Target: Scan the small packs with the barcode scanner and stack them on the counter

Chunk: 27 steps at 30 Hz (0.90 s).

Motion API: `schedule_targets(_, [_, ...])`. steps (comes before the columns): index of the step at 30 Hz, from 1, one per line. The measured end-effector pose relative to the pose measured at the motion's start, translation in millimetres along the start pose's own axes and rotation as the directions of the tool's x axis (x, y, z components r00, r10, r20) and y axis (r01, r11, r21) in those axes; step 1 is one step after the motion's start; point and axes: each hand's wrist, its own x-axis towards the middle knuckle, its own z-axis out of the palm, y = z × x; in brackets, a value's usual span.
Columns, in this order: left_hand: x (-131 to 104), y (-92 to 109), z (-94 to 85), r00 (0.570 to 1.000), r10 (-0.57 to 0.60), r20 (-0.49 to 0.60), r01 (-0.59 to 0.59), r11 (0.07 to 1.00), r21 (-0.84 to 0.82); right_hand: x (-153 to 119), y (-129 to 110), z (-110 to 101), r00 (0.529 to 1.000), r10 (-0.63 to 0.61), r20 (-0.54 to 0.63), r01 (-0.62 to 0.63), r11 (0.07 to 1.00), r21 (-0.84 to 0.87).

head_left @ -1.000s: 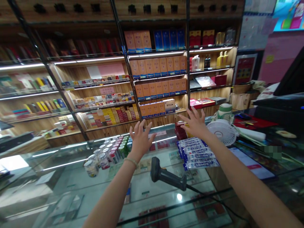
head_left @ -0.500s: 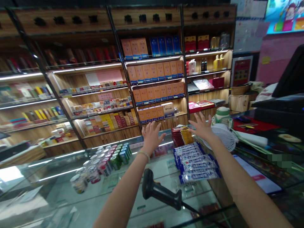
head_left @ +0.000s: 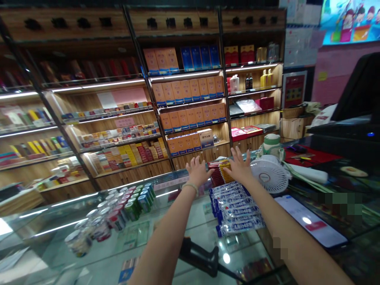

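Note:
Both of my arms reach forward over a glass counter. My left hand, with a band at its wrist, has its fingers spread and holds nothing. It is just left of a stack of red and yellow packets. On the right side of that stack is my right hand, fingers apart; whether it touches the packets I cannot tell. Nearer to me lies a row of blue-and-white wrapped bars, partly behind my right forearm. A black barcode scanner lies below, its head hidden by my left forearm.
Rows of small cans stand at the left. To the right are a white fan, a green-and-white bottle, a phone with a lit screen and a dark monitor. Stocked shelves line the back wall.
My hands have come closer together, the left moving right and the right moving left, to either side of the packet stack. The view has shifted slightly to the right.

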Motion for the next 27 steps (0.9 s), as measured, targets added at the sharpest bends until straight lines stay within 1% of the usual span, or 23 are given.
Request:
schedule_targets(3, [-2,6,3.4,1.0,-0.001,0.031,0.001,1.0,-0.009,-2,-2,4,1.0,0.009,-0.01,-0.009,1.0,-0.006])
schedule_targets(6, [-5,12,2.5,0.999,0.008,0.05,-0.008,1.0,-0.008,-1,-3,5,1.0,0.028,0.005,-0.028,1.0,-0.002])
schedule_targets(11, [-5,16,0.7,0.996,0.005,0.09,-0.003,1.0,-0.019,2,-6,3,0.991,0.092,0.098,-0.092,0.996,0.001])
schedule_targets(16, [-4,13,3.7,0.997,-0.015,0.076,0.016,1.0,-0.021,4,-10,1,0.973,0.137,0.184,-0.152,0.986,0.072])
schedule_targets(19, [-7,10,3.5,0.998,-0.029,0.049,0.031,0.999,-0.022,5,-12,1,0.963,0.164,0.212,-0.191,0.974,0.118])
schedule_targets(21, [-10,8,1.1,0.999,-0.038,0.033,0.039,0.999,-0.02,5,-13,1,0.962,0.183,0.204,-0.216,0.964,0.155])
schedule_targets(24, [-14,3,-5.9,0.999,-0.049,-0.006,0.049,0.999,-0.015,7,-16,-2,0.966,0.206,0.154,-0.237,0.945,0.224])
schedule_targets(27, [-18,-5,-16.8,0.993,-0.052,-0.104,0.048,0.998,-0.04,10,-20,-8,0.972,0.225,0.076,-0.237,0.929,0.284])
